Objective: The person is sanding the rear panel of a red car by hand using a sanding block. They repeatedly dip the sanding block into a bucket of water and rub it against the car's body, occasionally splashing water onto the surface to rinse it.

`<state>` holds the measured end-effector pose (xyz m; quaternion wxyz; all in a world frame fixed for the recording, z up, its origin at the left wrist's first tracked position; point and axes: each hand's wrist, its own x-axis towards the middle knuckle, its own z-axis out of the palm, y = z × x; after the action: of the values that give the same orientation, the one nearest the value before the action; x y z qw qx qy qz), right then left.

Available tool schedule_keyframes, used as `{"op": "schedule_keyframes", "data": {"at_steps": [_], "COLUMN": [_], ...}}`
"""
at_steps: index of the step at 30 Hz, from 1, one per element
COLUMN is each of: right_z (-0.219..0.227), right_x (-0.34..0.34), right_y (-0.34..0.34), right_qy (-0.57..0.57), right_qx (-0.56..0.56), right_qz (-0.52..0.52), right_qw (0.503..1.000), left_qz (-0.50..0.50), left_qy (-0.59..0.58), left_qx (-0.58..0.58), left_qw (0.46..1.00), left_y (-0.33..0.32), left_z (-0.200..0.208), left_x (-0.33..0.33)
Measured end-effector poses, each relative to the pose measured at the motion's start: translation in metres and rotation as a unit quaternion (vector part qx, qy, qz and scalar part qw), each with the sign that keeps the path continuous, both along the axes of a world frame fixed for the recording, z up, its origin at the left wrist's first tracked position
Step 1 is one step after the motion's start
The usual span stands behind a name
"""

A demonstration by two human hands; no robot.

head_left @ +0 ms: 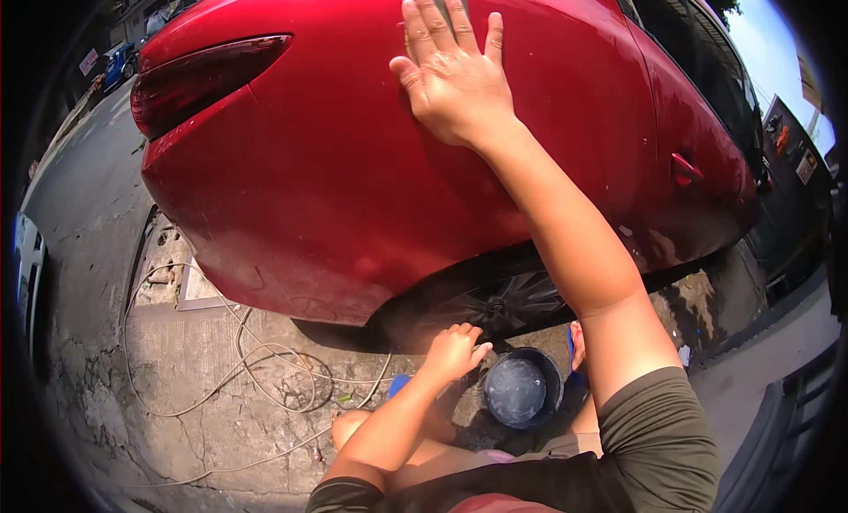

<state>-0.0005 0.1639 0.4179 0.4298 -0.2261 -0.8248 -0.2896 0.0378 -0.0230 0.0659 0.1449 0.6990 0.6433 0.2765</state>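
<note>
A thin pale hose (163,414) lay looped over cracked concrete (203,442), beside a red car (353,177). The person's left hand (455,350) hung near the car's dark wheel (499,308), fingers bent and together, thumb apart; whether it gripped anything could not be told. Higher up, the right hand (461,85), fingers spread apart, lay flat over a dark pad (439,3) on the car's side. Farther right, a black bucket (555,387) stood on the ground, holding cloudy water (515,389).

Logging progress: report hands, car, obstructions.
Right hand flat over dark pad on red car. Left hand near bucket. Loose hose clear of both hands.
</note>
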Motion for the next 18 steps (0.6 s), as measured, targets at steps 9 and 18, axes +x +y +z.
{"op": "schedule_keyframes", "data": {"at_steps": [9, 18], "right_z": [-0.092, -0.135], "right_x": [0.203, 0.11], "right_y": [0.1, -0.022], "right_qy": [0.224, -0.061], "right_qx": [-0.189, -0.104], "right_qz": [-0.118, -0.041], "right_qw": [0.949, 0.992], "left_qz": [-0.044, 0.041], "left_qy": [-0.064, -0.075], "left_qx": [0.03, 0.013], "left_qw": [0.997, 0.996], "left_y": [-0.005, -0.007], "left_z": [0.035, 0.008], "left_x": [0.011, -0.017]}}
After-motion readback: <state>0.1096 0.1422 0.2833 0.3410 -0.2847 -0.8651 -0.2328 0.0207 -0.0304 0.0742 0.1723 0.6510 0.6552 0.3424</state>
